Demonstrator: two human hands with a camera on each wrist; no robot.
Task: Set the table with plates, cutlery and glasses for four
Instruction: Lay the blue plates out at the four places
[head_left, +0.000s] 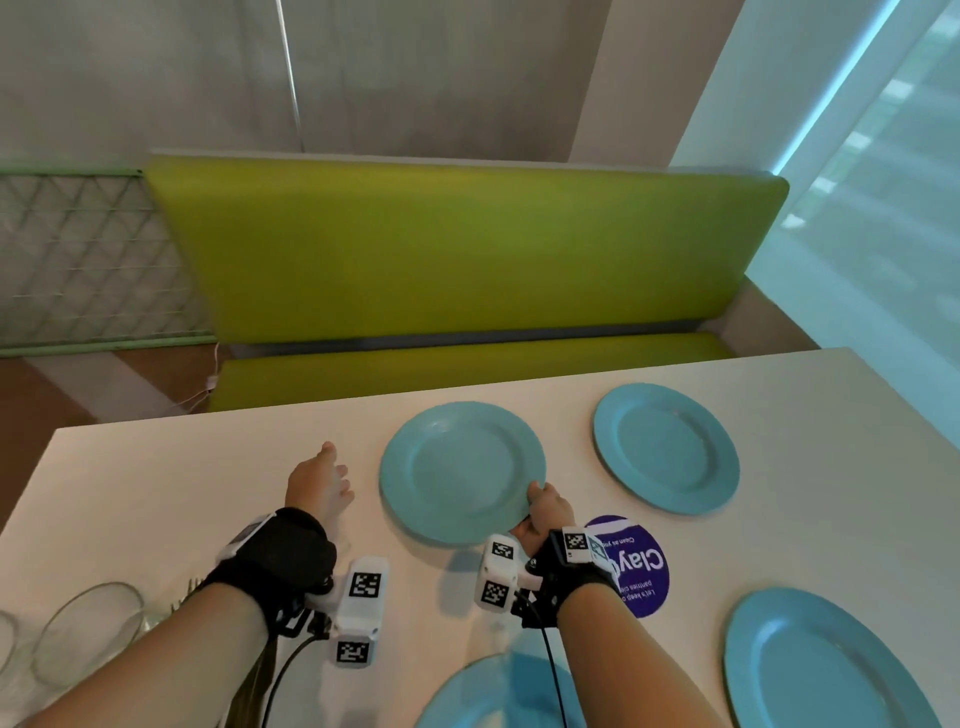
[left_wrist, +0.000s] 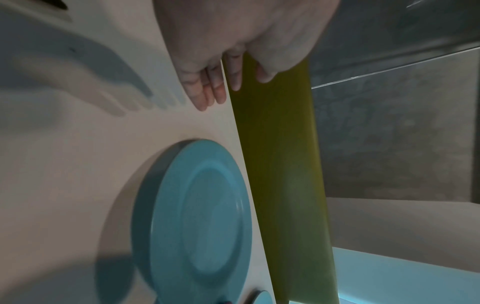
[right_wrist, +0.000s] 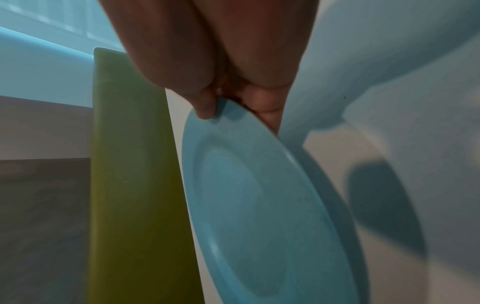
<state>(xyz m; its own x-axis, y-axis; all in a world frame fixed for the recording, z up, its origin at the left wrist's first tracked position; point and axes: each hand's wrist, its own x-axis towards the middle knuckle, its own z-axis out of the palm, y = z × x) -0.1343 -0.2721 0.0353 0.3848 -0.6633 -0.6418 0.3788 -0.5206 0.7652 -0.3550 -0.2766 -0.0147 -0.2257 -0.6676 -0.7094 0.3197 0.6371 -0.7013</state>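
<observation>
Several blue plates are on the white table (head_left: 156, 467). My right hand (head_left: 543, 506) pinches the near rim of the far-left plate (head_left: 460, 470), thumb on top and fingers beneath; the right wrist view shows this plate (right_wrist: 259, 205) tilted slightly off the table. My left hand (head_left: 322, 480) hovers just left of that plate with straight fingers (left_wrist: 207, 92), holding nothing. A second plate (head_left: 667, 447) lies at the far right, a third (head_left: 826, 665) at the near right, and a fourth (head_left: 493, 696) at the near edge. Clear glasses (head_left: 88, 629) and fork tines (head_left: 187, 590) sit at the near left.
A green bench (head_left: 457, 260) runs along the table's far side. A purple round sticker (head_left: 636, 564) sits on the table between the plates. A wire mesh panel (head_left: 78, 260) stands at the far left, and a window (head_left: 857, 234) is on the right.
</observation>
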